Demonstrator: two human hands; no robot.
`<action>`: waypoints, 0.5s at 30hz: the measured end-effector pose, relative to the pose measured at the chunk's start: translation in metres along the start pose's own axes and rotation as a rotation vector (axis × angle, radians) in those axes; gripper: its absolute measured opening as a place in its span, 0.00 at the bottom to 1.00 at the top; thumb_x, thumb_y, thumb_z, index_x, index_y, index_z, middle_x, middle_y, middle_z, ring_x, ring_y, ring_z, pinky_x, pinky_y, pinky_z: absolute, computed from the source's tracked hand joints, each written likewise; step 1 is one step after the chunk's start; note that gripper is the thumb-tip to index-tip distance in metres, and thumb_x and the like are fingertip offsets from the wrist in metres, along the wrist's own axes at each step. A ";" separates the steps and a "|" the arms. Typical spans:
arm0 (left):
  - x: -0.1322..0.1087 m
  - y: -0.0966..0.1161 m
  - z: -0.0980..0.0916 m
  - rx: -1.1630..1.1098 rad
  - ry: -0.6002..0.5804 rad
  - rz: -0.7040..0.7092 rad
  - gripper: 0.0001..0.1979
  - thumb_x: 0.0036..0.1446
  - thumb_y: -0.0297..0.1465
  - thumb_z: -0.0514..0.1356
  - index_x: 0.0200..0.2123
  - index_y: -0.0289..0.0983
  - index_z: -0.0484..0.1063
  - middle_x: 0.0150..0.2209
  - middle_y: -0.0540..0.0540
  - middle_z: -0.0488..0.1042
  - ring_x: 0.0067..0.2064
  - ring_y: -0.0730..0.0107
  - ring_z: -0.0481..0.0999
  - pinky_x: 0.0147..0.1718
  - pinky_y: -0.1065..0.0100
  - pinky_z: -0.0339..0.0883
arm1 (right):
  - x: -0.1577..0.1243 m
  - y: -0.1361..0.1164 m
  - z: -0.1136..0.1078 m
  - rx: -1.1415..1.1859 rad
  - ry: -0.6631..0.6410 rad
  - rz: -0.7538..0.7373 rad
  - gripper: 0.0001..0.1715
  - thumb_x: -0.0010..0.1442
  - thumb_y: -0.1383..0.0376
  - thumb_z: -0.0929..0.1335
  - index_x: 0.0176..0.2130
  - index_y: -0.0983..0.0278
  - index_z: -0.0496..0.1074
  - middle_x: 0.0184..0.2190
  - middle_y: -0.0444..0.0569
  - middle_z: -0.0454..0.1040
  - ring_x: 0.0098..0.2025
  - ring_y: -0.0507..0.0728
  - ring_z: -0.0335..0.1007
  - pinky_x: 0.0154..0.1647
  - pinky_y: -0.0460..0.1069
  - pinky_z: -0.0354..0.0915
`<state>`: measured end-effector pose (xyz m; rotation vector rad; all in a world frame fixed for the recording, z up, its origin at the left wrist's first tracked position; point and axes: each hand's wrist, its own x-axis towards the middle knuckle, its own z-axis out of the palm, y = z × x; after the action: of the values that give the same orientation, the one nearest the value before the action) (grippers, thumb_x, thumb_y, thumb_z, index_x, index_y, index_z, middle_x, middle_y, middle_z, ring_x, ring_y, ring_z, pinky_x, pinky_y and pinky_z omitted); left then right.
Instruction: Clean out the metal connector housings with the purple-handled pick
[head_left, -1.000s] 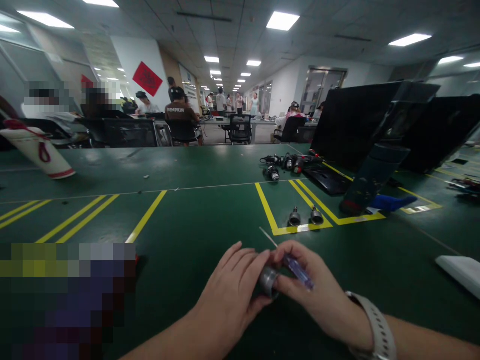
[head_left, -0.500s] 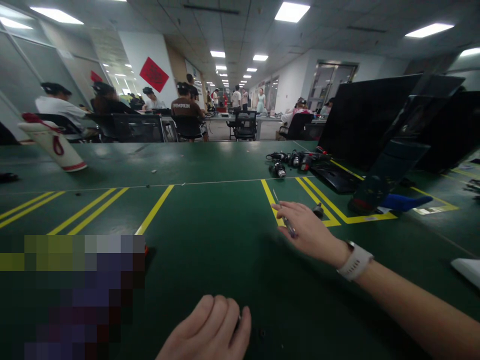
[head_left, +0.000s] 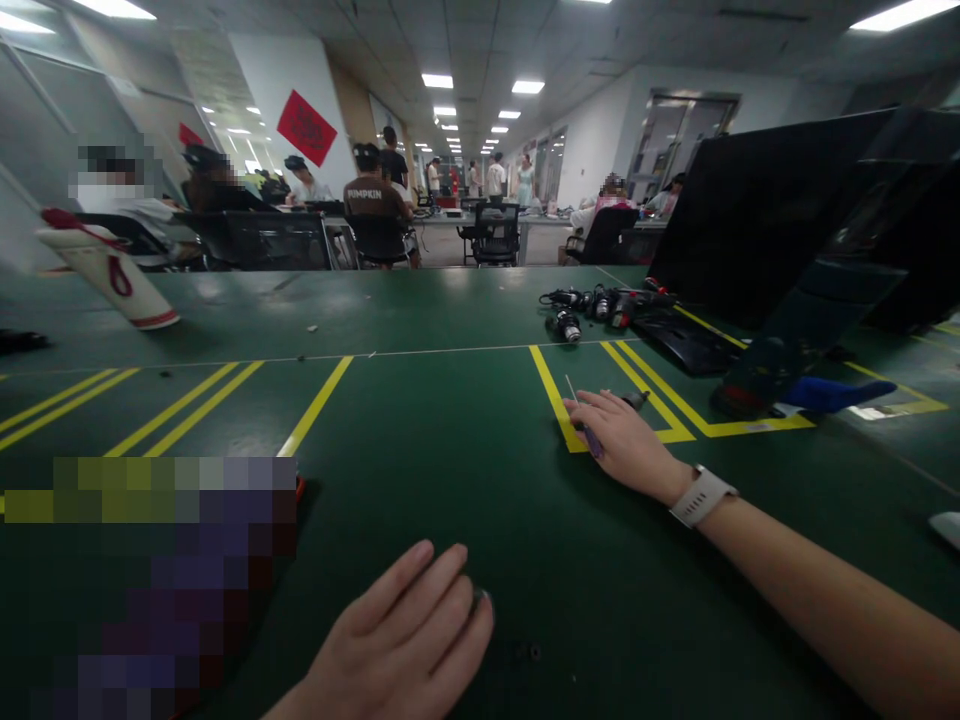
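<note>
My right hand (head_left: pixel 630 445), with a pale watch band (head_left: pixel 703 496) at the wrist, is over the yellow-taped area of the green table (head_left: pixel 420 440). Its fingers are closed around a screwdriver (head_left: pixel 592 440) with a purple handle, its thin shaft pointing up and away. Just behind the knuckles lies a small dark part (head_left: pixel 636 400), partly hidden. My left hand (head_left: pixel 412 630) is low in the view, back upward, fingers bent together; a small dark thing (head_left: pixel 480 598) shows at the fingertips, too little to name. Beside it lie tiny black pieces (head_left: pixel 529 653).
Dark cylindrical parts with cables (head_left: pixel 570 322) lie at the back, near a black tray-like piece (head_left: pixel 686 340). A dark bottle (head_left: pixel 802 340), a blue object (head_left: pixel 836 396) and large black monitors (head_left: pixel 757 220) stand right. A white cup (head_left: pixel 124 280) leans left. A pixelated area covers the lower left.
My right hand has shifted slightly up in the picture with the screwdriver. The fingers of my left hand have straightened somewhat. The whole view has tilted a little.
</note>
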<state>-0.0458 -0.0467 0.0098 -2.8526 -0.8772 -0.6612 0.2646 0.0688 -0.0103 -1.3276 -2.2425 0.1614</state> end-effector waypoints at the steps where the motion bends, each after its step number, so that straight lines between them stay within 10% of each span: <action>1: 0.001 -0.002 0.001 -0.023 0.014 -0.068 0.24 0.56 0.17 0.48 0.44 0.48 0.74 0.38 0.51 0.82 0.50 0.65 0.75 0.58 0.59 0.57 | -0.001 -0.003 -0.002 0.030 0.027 0.006 0.12 0.58 0.70 0.64 0.42 0.62 0.71 0.53 0.54 0.70 0.60 0.68 0.58 0.61 0.70 0.48; 7: -0.002 -0.024 0.015 -0.127 0.220 -0.388 0.17 0.51 0.22 0.58 0.41 0.47 0.74 0.36 0.50 0.80 0.43 0.57 0.75 0.44 0.53 0.66 | -0.019 -0.057 -0.014 0.360 0.083 0.061 0.14 0.68 0.64 0.57 0.47 0.62 0.67 0.36 0.50 0.76 0.39 0.58 0.74 0.41 0.56 0.70; 12: 0.001 -0.026 0.016 -0.475 0.282 -0.663 0.15 0.50 0.24 0.60 0.41 0.45 0.72 0.37 0.50 0.77 0.34 0.65 0.77 0.31 0.65 0.71 | -0.036 -0.108 -0.004 1.162 -0.229 0.222 0.14 0.64 0.59 0.64 0.33 0.64 0.72 0.21 0.42 0.71 0.25 0.50 0.70 0.32 0.48 0.66; 15: 0.007 -0.020 0.015 -0.760 0.256 -0.856 0.13 0.48 0.26 0.61 0.40 0.42 0.72 0.36 0.49 0.78 0.36 0.64 0.79 0.33 0.65 0.73 | -0.040 -0.123 0.002 1.227 -0.336 0.246 0.14 0.60 0.56 0.67 0.31 0.65 0.72 0.21 0.42 0.70 0.23 0.50 0.66 0.27 0.46 0.63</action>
<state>-0.0462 -0.0233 -0.0011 -2.6804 -2.1965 -1.7010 0.1827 -0.0271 0.0165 -0.8463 -1.5821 1.6248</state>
